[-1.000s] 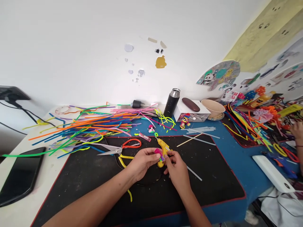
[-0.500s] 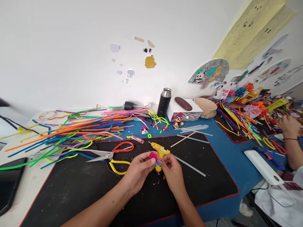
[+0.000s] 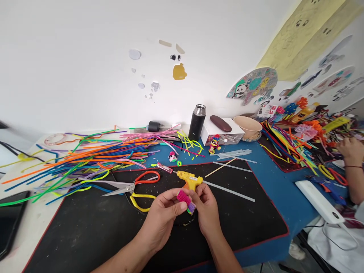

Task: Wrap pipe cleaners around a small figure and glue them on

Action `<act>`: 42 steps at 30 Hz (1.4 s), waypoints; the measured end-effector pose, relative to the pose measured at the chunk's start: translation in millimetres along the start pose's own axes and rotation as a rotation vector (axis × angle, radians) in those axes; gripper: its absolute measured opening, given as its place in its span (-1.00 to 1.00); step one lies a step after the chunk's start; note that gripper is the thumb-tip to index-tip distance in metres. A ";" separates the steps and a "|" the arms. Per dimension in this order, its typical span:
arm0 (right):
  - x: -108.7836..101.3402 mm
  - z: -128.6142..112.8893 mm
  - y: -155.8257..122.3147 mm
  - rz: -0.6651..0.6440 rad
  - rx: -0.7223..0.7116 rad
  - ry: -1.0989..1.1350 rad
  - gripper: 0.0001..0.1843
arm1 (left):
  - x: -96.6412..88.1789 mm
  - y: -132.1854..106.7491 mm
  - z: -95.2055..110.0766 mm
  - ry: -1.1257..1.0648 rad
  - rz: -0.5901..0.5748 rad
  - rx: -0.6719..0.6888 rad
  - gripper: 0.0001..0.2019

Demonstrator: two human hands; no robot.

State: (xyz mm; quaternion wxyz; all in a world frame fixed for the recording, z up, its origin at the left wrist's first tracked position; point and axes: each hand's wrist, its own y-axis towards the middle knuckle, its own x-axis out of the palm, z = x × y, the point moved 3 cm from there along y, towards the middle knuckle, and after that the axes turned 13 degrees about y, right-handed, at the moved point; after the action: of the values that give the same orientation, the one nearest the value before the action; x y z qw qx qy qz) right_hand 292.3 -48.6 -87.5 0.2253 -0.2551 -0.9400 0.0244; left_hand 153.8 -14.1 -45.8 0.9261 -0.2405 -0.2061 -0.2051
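My left hand (image 3: 163, 216) pinches a small pink and purple pipe-cleaner piece (image 3: 184, 200) over the black mat (image 3: 85, 223). My right hand (image 3: 207, 206) is closed around the handle of a yellow glue gun (image 3: 189, 179), whose nozzle points left and whose clear glue stick trails to the right. The two hands touch at the fingertips. Orange-handled scissors (image 3: 133, 184) lie just left of the hands, with a bent yellow pipe cleaner (image 3: 140, 203) below them.
A heap of coloured pipe cleaners (image 3: 85, 157) covers the table's left. A black flask (image 3: 197, 122), a white box (image 3: 223, 132) and a bowl (image 3: 247, 127) stand at the back. Another person's hand (image 3: 351, 151) works at the right. A phone (image 3: 8, 223) lies far left.
The glue gun has swung from upright to lying level with its nozzle leftward. Both hands drew slightly nearer to me with the pink piece. The view shifted right.
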 end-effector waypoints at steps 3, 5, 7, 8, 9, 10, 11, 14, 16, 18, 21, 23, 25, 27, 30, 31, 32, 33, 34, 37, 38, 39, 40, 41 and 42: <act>10.4 0.4 1.3 -0.022 0.016 0.071 -0.43 | -3.5 -5.1 3.8 -0.003 0.030 0.013 -0.62; 16.9 1.3 1.6 -0.031 0.039 0.123 -0.42 | -5.9 -7.8 5.4 -0.006 0.043 0.018 -0.61; 22.2 2.7 1.1 -0.033 0.071 0.177 -0.41 | -7.9 -10.1 6.7 -0.009 0.051 0.025 -0.61; 24.5 3.6 0.6 -0.034 0.089 0.202 -0.41 | -8.8 -11.1 7.3 -0.010 0.057 0.027 -0.61; 26.6 4.5 -0.2 -0.034 0.107 0.222 -0.40 | -9.6 -12.2 7.7 -0.013 0.062 0.025 -0.61; 28.7 5.5 -1.0 -0.035 0.123 0.240 -0.40 | -10.4 -13.3 8.2 -0.017 0.067 0.025 -0.61; 30.7 6.5 -1.9 -0.037 0.134 0.257 -0.39 | -11.0 -14.4 8.8 -0.019 0.069 0.027 -0.61; 35.8 8.3 -4.1 -0.039 0.124 0.304 -0.33 | -12.5 -17.9 10.4 -0.013 0.065 0.040 -0.61; 38.4 9.8 -5.0 -0.043 0.125 0.324 -0.32 | -13.4 -20.4 11.1 -0.002 0.054 0.047 -0.62; 39.9 11.8 -5.9 -0.050 0.148 0.336 -0.34 | -15.1 -23.1 11.2 0.005 0.047 0.049 -0.62; 41.7 15.9 -7.7 -0.086 0.212 0.320 -0.48 | -19.1 -27.2 11.3 0.013 0.046 0.049 -0.63; 43.2 18.2 -8.9 -0.117 0.257 0.290 -0.52 | -21.5 -29.6 11.3 0.018 0.043 0.045 -0.63; 45.3 18.7 -9.5 -0.147 0.293 0.262 -0.50 | -23.4 -31.8 11.7 0.021 0.043 0.051 -0.63; 47.6 17.1 -9.2 -0.181 0.316 0.233 -0.51 | -25.0 -33.6 12.7 0.023 0.048 0.064 -0.65; 49.2 13.2 -7.6 -0.222 0.326 0.201 -0.52 | -28.0 -35.4 14.0 0.019 0.061 0.077 -0.66; 49.0 12.2 -6.9 -0.231 0.328 0.195 -0.54 | -29.4 -35.6 14.3 0.017 0.066 0.079 -0.66; 48.6 11.8 -6.4 -0.242 0.332 0.187 -0.57 | -30.9 -35.6 14.4 0.015 0.072 0.081 -0.65; 47.9 11.7 -5.8 -0.250 0.336 0.177 -0.61 | -32.5 -35.4 14.4 0.014 0.076 0.083 -0.65; 47.3 12.0 -5.3 -0.259 0.340 0.164 -0.64 | -33.9 -35.1 14.3 0.015 0.078 0.084 -0.65; 46.9 13.3 -4.0 -0.276 0.342 0.130 -0.70 | -36.5 -33.6 14.1 0.028 0.064 0.093 -0.64; 47.5 13.5 -3.4 -0.276 0.337 0.124 -0.70 | -37.0 -33.2 14.5 0.032 0.061 0.102 -0.64; 48.5 13.6 -2.6 -0.273 0.330 0.119 -0.70 | -37.4 -32.9 14.9 0.035 0.058 0.111 -0.64; 49.8 13.6 -1.7 -0.269 0.323 0.112 -0.70 | -37.9 -32.7 15.5 0.036 0.056 0.119 -0.64; 51.2 13.5 -0.7 -0.263 0.315 0.107 -0.71 | -38.4 -32.8 16.2 0.037 0.056 0.124 -0.65; 52.7 13.5 0.5 -0.261 0.311 0.103 -0.72 | -39.2 -33.0 17.0 0.037 0.058 0.128 -0.65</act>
State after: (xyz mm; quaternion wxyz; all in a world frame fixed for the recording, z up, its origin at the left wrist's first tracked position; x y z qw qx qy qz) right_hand 246.2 -21.3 -78.0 0.3110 -0.0940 -0.9372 0.1268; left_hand 100.5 -20.5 -39.1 0.9488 -0.1828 -0.1945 -0.1691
